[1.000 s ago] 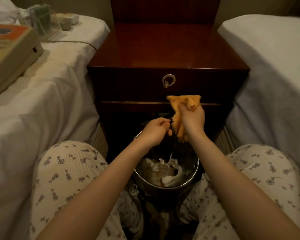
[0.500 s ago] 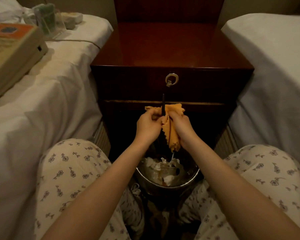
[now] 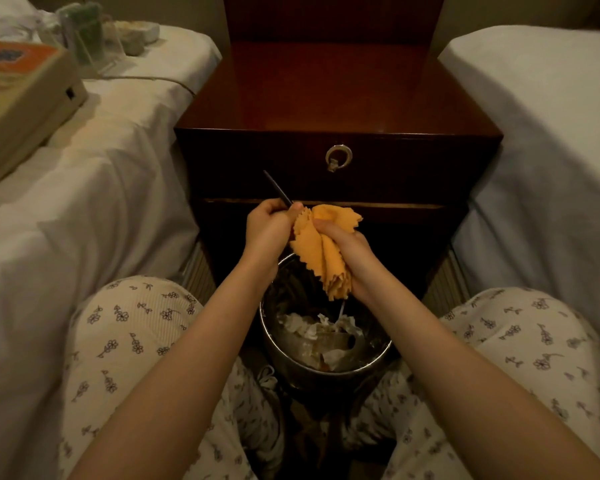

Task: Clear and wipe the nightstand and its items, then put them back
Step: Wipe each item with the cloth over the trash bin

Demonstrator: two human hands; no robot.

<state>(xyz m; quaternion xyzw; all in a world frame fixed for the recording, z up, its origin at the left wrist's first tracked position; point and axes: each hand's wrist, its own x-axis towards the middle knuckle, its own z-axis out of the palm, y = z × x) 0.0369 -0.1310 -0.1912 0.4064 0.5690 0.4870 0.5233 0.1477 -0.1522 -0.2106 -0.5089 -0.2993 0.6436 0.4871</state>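
Tilted leftward now, the dark pen (image 3: pixel 278 189) pokes from my left hand (image 3: pixel 265 230), gripped; my right hand (image 3: pixel 352 259) clutches the orange cloth (image 3: pixel 321 254) above the waste bin (image 3: pixel 264 336).

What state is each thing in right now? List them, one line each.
left hand: grips the thin dark stick, whose tip points up and away.
right hand: grips the orange cloth.
orange cloth: bunched, hanging above the bin.
drawer: shut, ring handle hanging down.
bin: uncovered, holding crumpled paper.
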